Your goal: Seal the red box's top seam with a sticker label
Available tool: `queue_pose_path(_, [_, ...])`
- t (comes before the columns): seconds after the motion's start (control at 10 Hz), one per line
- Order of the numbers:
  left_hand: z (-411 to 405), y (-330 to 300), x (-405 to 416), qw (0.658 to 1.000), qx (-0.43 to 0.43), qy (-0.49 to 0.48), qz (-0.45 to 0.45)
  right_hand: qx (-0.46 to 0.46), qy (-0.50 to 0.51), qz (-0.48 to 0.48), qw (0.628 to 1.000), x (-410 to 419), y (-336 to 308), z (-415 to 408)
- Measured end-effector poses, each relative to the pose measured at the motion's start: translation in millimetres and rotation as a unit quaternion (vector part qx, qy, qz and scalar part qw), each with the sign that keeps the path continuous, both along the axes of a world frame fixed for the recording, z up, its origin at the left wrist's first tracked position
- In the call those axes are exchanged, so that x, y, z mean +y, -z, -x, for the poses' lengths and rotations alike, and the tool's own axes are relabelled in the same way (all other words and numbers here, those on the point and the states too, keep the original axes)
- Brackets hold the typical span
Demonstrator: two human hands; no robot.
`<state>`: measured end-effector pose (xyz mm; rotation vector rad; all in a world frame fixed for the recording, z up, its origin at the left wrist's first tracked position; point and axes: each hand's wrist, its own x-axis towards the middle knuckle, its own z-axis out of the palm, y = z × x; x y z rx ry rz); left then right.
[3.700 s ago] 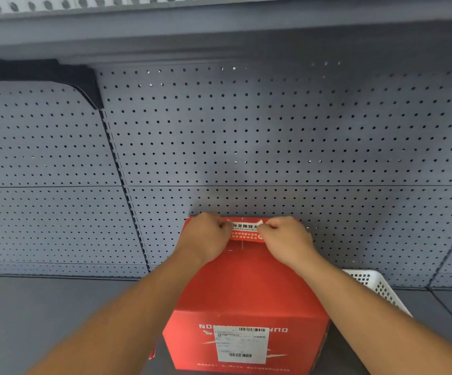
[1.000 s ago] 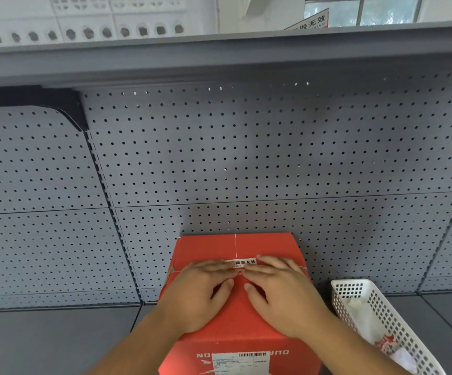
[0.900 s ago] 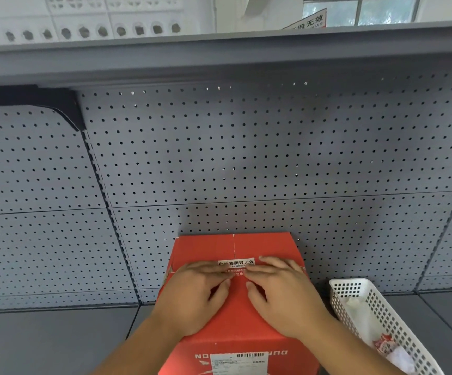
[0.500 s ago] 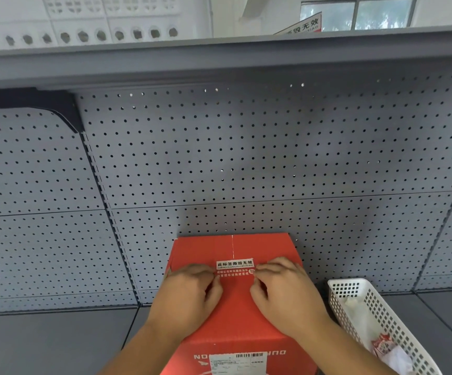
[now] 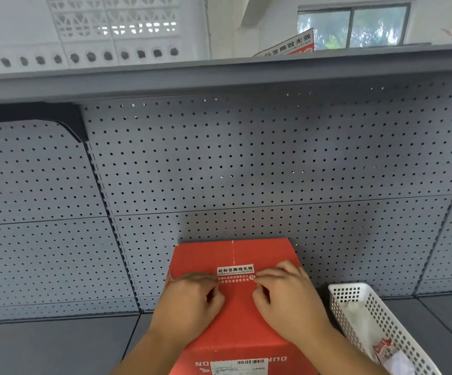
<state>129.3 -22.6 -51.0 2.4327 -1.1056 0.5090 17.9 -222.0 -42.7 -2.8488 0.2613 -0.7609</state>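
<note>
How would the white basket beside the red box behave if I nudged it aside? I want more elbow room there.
The white basket looks like thin perforated plastic, so probably light and a bit flexible. It holds only a few small packets, so it should slide easily on the smooth grey shelf. Low and wide, it seems unlikely to tip.

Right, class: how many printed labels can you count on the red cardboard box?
2: a white-and-red sticker label across the top seam of the red cardboard box, and a white barcode label on its near face. Others may be hidden.
</note>
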Motion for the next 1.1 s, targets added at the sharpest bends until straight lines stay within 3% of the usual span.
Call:
queue_pose_path(0.2, [6,-8,-2,0.999,0.015,0.023,-0.023,0.060,-0.047,-0.014,0.997,2,-6,-1])
queue_pose_path(0.3, [3,-12,-4,0.992,0.071,0.035,-0.100,0.149,-0.085,-0.026,0.985,3,-10,-3])
queue_pose_path(0.4, [0,-12,-5,0.987,0.089,0.022,-0.128,0.179,-0.074,-0.013,0.981,2,-9,-6])
queue_pose_path(0.8, [13,-13,-4,0.989,0.044,-0.097,-0.100,0.102,-0.031,-0.014,0.994,3,-4,-2])
queue_pose_path(1.1, [31,-33,-11,0.968,0.032,-0.175,-0.177,0.106,-0.029,0.024,0.994,4,-18,4])
